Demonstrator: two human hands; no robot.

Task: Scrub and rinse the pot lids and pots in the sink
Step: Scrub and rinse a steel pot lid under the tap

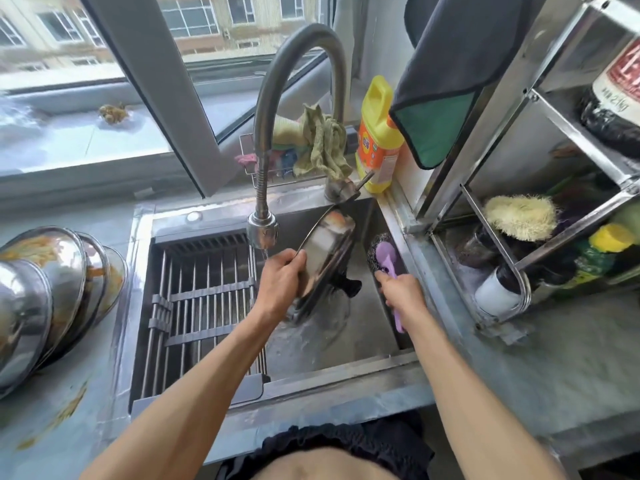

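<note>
A steel pot lid (327, 251) stands on edge in the sink (346, 341), tilted, with its black knob pointing right. My left hand (280, 282) grips the lid's left rim just under the faucet head (262, 230), from which a thin stream of water runs. My right hand (401, 292) holds the purple handle of a scrubbing brush (388, 258). Its steel-wool head sits against the sink's right wall, to the right of the lid and apart from it.
A metal rack (204, 306) covers the sink's left half. Several greasy steel lids or bowls (52, 292) are stacked on the left counter. A yellow detergent bottle (377, 140) and rags (322, 143) stand behind the faucet. A steel shelf (519, 237) with bottles and sponges is at right.
</note>
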